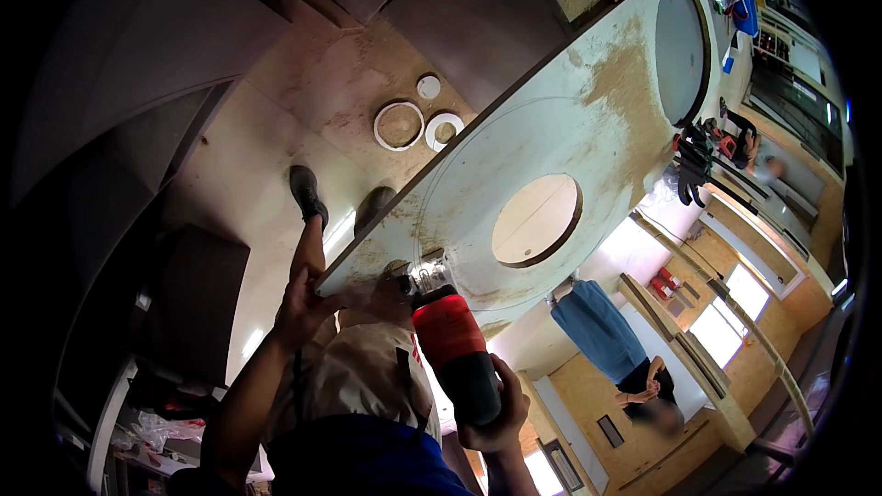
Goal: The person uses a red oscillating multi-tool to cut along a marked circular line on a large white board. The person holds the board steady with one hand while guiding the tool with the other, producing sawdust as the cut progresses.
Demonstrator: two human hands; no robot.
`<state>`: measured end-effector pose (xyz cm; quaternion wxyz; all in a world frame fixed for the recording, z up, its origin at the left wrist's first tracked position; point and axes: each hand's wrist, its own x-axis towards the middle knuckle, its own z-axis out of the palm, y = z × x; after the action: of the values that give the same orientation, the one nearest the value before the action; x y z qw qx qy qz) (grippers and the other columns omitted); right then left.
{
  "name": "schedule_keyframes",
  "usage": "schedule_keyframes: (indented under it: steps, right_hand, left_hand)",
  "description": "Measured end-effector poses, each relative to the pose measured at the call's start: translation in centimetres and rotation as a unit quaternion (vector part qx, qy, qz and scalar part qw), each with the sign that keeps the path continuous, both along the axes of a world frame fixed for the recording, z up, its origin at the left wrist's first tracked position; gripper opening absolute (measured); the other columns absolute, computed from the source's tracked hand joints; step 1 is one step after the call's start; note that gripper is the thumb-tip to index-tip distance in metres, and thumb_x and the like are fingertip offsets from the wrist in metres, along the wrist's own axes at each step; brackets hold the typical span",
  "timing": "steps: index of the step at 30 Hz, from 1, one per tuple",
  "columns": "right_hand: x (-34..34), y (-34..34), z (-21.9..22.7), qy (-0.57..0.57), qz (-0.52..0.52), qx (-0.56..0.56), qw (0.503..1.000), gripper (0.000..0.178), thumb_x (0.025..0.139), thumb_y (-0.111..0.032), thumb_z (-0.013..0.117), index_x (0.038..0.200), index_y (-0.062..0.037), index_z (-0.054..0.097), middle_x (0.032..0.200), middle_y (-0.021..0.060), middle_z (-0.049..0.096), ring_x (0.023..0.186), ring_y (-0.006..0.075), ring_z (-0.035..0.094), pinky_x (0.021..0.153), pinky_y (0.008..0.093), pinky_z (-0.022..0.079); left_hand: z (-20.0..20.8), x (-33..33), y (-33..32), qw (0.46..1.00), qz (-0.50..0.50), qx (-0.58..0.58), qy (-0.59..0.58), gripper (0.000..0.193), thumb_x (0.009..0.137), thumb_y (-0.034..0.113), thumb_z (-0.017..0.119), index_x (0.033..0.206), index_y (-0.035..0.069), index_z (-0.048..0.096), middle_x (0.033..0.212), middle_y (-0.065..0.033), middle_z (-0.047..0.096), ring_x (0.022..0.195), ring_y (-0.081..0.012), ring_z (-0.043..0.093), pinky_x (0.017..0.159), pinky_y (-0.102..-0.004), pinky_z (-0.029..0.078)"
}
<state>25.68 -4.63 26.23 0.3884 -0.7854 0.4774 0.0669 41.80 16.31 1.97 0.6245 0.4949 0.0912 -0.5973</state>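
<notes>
My right hand (501, 415) grips the rear of a red and black jigsaw (448, 335). The saw's metal base (428, 273) rests on a large white board (542, 165), near its close edge; the blade is too small to make out. Curved pencil lines are drawn around a round hole (536, 220) in the board, and brown dust lies on its surface. At the board's near left corner, my left hand (301, 314) appears closed on the edge, its fingertips partly hidden. A larger round opening (682, 50) lies at the far end.
Two cut rings (399, 126) (445, 131) and a small disc (428, 86) lie on the dusty floor beyond the board. Black clamps (695, 165) stand at the board's far right. One person in jeans (602, 331) stands to the right; another (744, 142) is farther off.
</notes>
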Motion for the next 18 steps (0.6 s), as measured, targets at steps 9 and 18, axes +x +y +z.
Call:
schedule_keyframes:
  steps: [9, 18]
  right_hand:
    - [1.0, 0.0, 0.1, 0.001, -0.013, -0.001, 1.000, 0.074, 0.065, -0.010, 0.071, 0.135, 0.0053, 0.054, 0.077, 0.0174, 0.073, 0.071, 0.0267, 0.076, 0.063, 0.0320, 0.056]
    - [0.8, 0.2, 0.1, -0.010, -0.031, 0.018, 0.999, 0.073, 0.069, -0.010, 0.073, 0.137, 0.0042, 0.052, 0.080, 0.0174, 0.074, 0.075, 0.0239, 0.076, 0.067, 0.0318, 0.057]
  left_hand:
    - [0.1, 0.7, 0.0, 0.999, -0.046, 0.017, 0.004, 0.041, 0.093, 0.006, 0.076, 0.119, 0.005, 0.044, 0.116, -0.0059, 0.062, 0.108, -0.0141, 0.062, 0.094, -0.0327, 0.054]
    - [3.7, 6.4, -4.2, 0.915, -0.342, 0.007, -0.214, 0.069, 0.095, 0.014, 0.071, 0.151, -0.007, 0.035, 0.150, -0.0205, 0.053, 0.134, -0.0266, 0.056, 0.107, -0.0361, 0.048]
